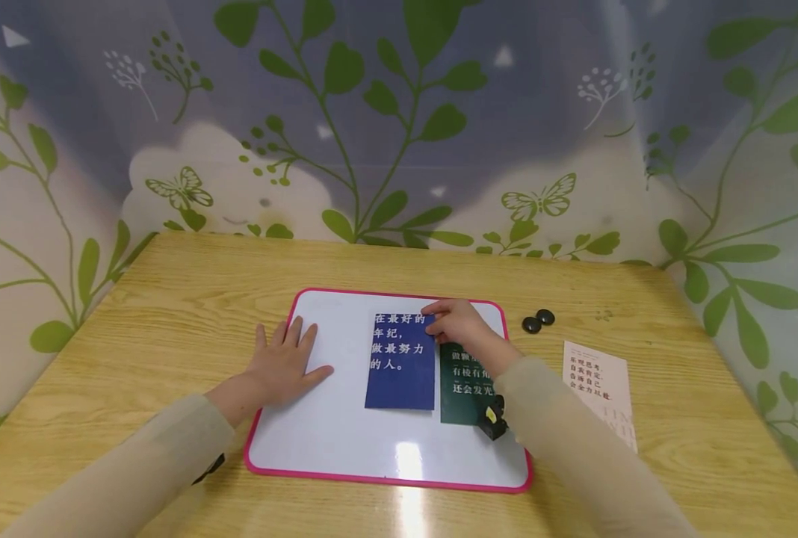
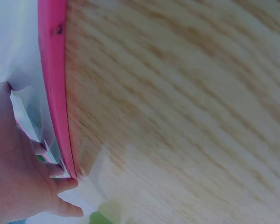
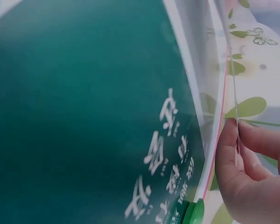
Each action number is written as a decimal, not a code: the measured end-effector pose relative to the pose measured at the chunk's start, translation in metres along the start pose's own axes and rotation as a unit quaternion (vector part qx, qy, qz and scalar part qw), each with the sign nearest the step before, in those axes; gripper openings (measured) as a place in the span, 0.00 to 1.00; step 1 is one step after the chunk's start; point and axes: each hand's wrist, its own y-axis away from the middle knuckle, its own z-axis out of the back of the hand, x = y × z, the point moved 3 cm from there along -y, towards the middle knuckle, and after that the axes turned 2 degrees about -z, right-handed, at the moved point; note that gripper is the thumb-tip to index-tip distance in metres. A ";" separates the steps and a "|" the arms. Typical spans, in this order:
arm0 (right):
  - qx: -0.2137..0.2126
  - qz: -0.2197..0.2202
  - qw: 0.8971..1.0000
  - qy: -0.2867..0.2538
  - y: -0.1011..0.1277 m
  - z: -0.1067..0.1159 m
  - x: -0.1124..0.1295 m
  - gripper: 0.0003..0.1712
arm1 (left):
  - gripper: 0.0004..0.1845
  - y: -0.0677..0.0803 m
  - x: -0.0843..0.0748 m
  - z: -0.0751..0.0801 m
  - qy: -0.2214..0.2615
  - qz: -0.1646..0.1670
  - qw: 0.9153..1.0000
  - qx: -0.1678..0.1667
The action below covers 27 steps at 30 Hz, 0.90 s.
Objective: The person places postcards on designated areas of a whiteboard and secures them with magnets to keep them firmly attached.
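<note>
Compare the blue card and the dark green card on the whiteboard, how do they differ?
The blue rectangular card shows fully, while the dark green rectangular card is partly hidden under the right hand and its sleeve. The blue card lies further left and reaches higher up the pink-framed whiteboard. Both lie flat, side by side, with white Chinese text.

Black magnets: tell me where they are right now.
In the head view, the two black magnets lie on the wooden table, just right of the whiteboard, above the pale card.

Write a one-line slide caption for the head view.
Left hand flat on a pink-framed whiteboard while the right hand touches the blue card's top corner.
</note>
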 end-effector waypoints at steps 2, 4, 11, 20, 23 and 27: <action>-0.010 0.002 1.000 0.017 -0.002 -0.001 -0.001 0.20 | 0.44 0.000 0.000 0.000 0.000 0.001 1.000 0.000; -0.021 0.001 0.999 0.032 -0.002 -0.002 0.000 0.19 | 0.44 0.000 0.000 -0.001 0.000 0.001 1.000 0.001; -0.045 0.021 0.994 0.099 0.002 -0.001 0.006 0.17 | 0.44 0.001 0.000 -0.001 -0.002 -0.001 1.000 -0.005; -0.074 0.061 0.967 0.238 0.017 0.012 0.019 0.19 | 0.43 0.001 0.000 0.004 0.006 0.000 1.000 -0.007; -0.075 0.062 0.965 0.245 0.017 0.015 0.016 0.18 | 0.43 0.000 -0.005 0.007 0.005 -0.010 1.000 -0.022; -0.076 0.072 0.962 0.251 0.016 0.018 0.012 0.18 | 0.42 0.000 -0.018 0.011 0.005 -0.045 0.998 -0.053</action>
